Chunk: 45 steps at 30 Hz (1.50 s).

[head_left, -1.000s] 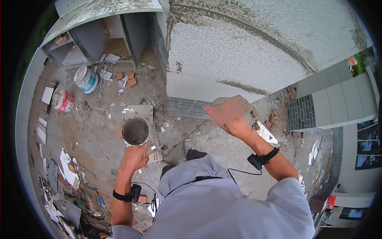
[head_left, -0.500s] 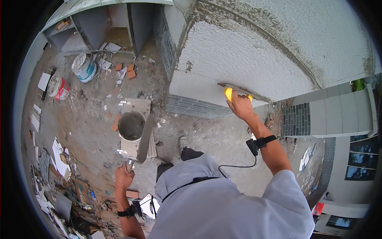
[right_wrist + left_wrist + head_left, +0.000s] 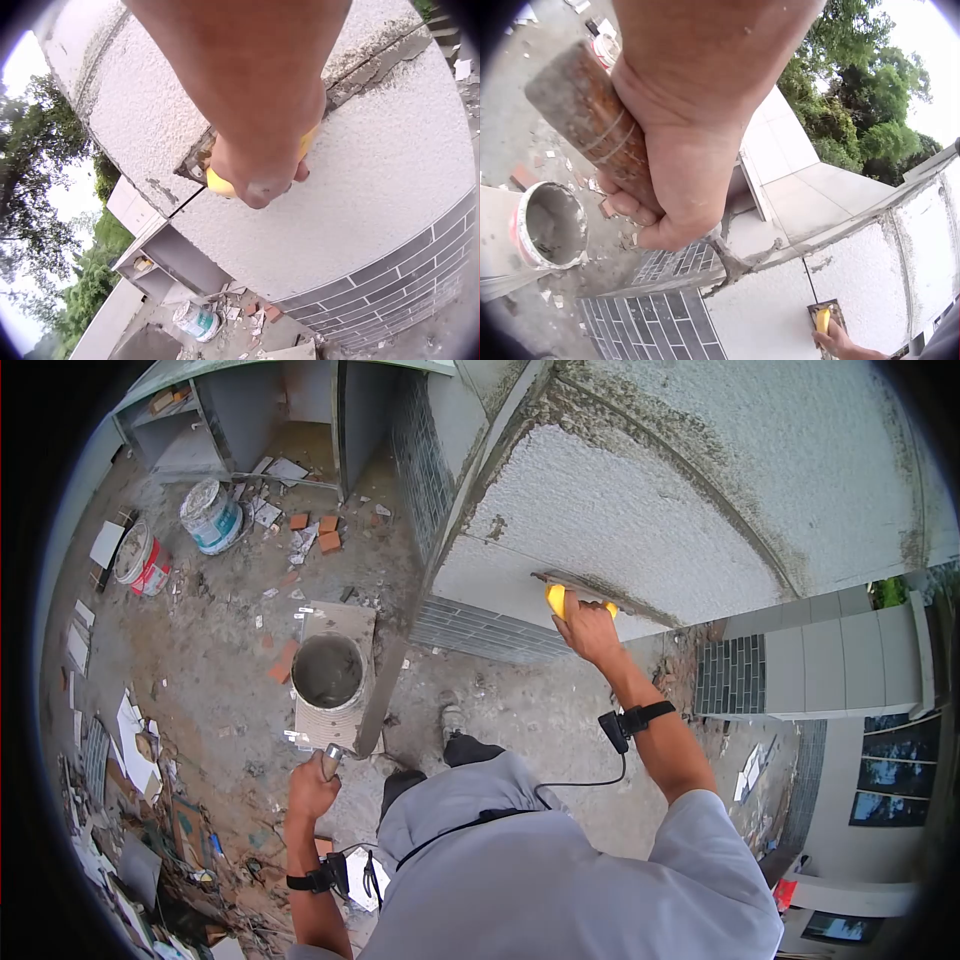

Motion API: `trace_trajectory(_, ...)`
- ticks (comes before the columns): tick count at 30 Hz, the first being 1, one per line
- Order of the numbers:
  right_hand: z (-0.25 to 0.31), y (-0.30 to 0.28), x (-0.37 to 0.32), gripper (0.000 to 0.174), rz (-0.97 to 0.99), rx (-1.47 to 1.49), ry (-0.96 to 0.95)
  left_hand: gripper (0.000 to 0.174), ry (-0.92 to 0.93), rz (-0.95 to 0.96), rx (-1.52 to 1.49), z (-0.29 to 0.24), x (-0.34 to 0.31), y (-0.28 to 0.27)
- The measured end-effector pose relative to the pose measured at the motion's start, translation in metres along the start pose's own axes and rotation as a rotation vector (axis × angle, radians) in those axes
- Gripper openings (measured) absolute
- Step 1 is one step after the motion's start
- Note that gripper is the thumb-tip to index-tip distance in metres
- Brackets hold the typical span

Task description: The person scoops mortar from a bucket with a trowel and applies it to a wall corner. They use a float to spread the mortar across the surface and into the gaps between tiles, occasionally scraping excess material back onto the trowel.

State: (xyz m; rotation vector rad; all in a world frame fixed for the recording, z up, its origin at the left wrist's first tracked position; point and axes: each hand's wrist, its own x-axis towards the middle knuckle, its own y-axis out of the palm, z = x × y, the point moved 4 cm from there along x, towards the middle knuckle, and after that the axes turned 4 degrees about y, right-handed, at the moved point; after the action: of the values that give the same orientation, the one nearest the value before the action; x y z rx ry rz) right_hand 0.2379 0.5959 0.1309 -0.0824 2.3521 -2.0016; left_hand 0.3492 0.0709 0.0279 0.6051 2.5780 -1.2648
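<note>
My left hand (image 3: 314, 792) grips a trowel's wooden handle (image 3: 600, 112), and its long grey blade (image 3: 378, 710) extends up beside the mortar bucket (image 3: 525, 251). The fingers curl round the handle in the left wrist view. My right hand (image 3: 590, 632) grips the yellow handle (image 3: 556, 600) of a flat float (image 3: 193, 161), whose plate lies against the white textured wall (image 3: 640, 520) along a rough grey mortar band. The underside of the float is hidden. Grey mortar (image 3: 328, 672) stands in the bucket, which rests on stacked tiles (image 3: 320, 622).
Dark brick-pattern tiles (image 3: 490, 630) line the wall's lower part. Two more buckets (image 3: 212, 520) stand at the upper left, near orange brick pieces (image 3: 329, 542) and a shelved structure (image 3: 190, 445). Broken boards and rubble (image 3: 140, 750) cover the left side.
My right hand has turned the float from its raised, reddish-face-visible position onto the wall, then shifted slightly left. My left hand has moved down from the bucket, and the trowel blade has come into view.
</note>
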Motion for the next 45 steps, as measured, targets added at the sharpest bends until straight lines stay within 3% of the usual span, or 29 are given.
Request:
trace_trajectory(3, -0.007, -0.011, 0.014, 0.042, 0.077, 0.071, 0.036, 0.030, 0.000, -0.011, -0.008, -0.001, -0.005, -0.001)
trace_trajectory(9, -0.004, -0.023, 0.001, 0.044, -0.138, -0.002, 0.068, 0.029, -0.029, 0.002, -0.071, 0.013, -0.018, 0.012)
trace_trajectory(12, 0.010, -0.037, 0.002, 0.044, -0.291, -0.021, -0.020, 0.029, -0.006, 0.008, -0.100, 0.020, -0.022, 0.017)
trace_trajectory(14, 0.027, -0.028, 0.013, 0.046, -0.032, -0.001, -0.038, 0.029, 0.008, 0.015, -0.092, 0.019, -0.022, 0.017)
trace_trajectory(19, 0.049, -0.035, 0.053, 0.050, 0.040, 0.118, -0.034, 0.027, 0.029, -0.018, -0.067, 0.015, -0.027, 0.009)
trace_trajectory(22, 0.046, -0.036, 0.053, 0.050, 0.000, 0.142, -0.048, 0.026, 0.017, -0.035, -0.117, 0.019, -0.029, 0.012)
trace_trajectory(24, 0.046, -0.032, 0.040, 0.046, -0.200, 0.029, -0.016, 0.028, 0.007, -0.042, -0.137, 0.025, -0.036, 0.013)
trace_trajectory(25, 0.047, -0.034, 0.032, 0.046, -0.195, 0.031, -0.016, 0.028, 0.003, -0.038, -0.136, 0.027, -0.039, 0.014)
trace_trajectory(27, 0.038, -0.055, 0.017, 0.043, -0.326, 0.048, 0.125, 0.030, 0.050, -0.055, -0.205, 0.027, -0.041, 0.014)
trace_trajectory(28, 0.037, -0.063, 0.010, 0.042, -0.283, 0.149, 0.160, 0.030, 0.043, -0.059, -0.195, 0.026, -0.039, 0.013)
trace_trajectory(31, 0.073, -0.097, -0.013, 0.039, 0.036, 0.847, 0.112, 0.024, -0.048, 0.187, -0.690, -0.003, -0.028, 0.006)
trace_trajectory(32, 0.097, -0.107, -0.022, 0.039, 0.049, 0.873, 0.106, 0.021, -0.066, 0.267, -0.858, -0.020, -0.024, 0.000)
trace_trajectory(34, 0.143, -0.122, -0.036, 0.037, 0.127, 1.706, 0.187, 0.017, 0.008, 0.351, -0.943, -0.028, -0.005, 0.014)
trace_trajectory(35, 0.160, -0.122, -0.038, 0.037, 0.115, 1.715, 0.186, 0.017, 0.013, 0.352, -0.930, -0.039, -0.001, 0.012)
trace_trajectory(37, 0.189, -0.120, -0.040, 0.037, 0.249, 2.033, 0.213, 0.017, 0.076, 0.515, -1.197, -0.071, 0.002, 0.011)
trace_trajectory(40, 0.201, -0.124, -0.042, 0.038, 0.198, 2.066, 0.195, 0.018, 0.087, 0.635, -1.234, -0.096, -0.002, 0.006)
trace_trajectory(45, 0.198, -0.098, -0.067, 0.039, 0.260, 1.891, 0.286, 0.016, 0.108, 0.606, -1.289, -0.105, -0.007, 0.002)
